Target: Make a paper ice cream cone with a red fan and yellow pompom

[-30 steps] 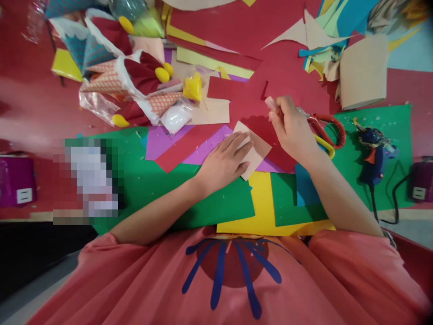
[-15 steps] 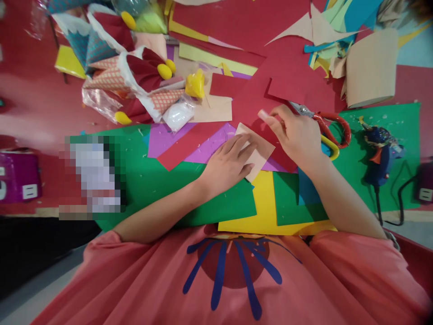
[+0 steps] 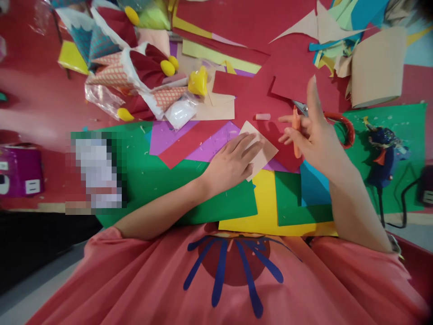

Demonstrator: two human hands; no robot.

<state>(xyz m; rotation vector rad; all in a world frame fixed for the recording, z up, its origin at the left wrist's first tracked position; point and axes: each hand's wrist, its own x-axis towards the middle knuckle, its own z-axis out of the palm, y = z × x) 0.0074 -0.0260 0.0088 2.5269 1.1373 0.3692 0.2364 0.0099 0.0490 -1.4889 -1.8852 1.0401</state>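
My left hand (image 3: 230,160) lies flat, fingers stretched, on a small cream paper piece (image 3: 267,151) and presses it against the sheets beneath. My right hand (image 3: 314,135) holds an orange marker (image 3: 297,135) between thumb and fingers, its pointed end turned away from me and the index finger raised. Just left of those fingers, a short pale pink cylinder (image 3: 263,117) rests on red paper. Scissors with red handles (image 3: 347,131) lie behind the right hand, which hides part of them.
Green sheets (image 3: 152,189), purple paper (image 3: 206,144) and a yellow sheet (image 3: 264,198) overlap beneath my hands. A blue glue gun (image 3: 382,167) with its cord lies at right. Patterned cone pieces (image 3: 108,67) stand at far left. A beige roll (image 3: 379,67) sits at far right.
My right hand has moved right and turned upward, and the orange marker now shows in it. The pink cylinder, at its fingertips before, lies apart from it. My left hand stays put.
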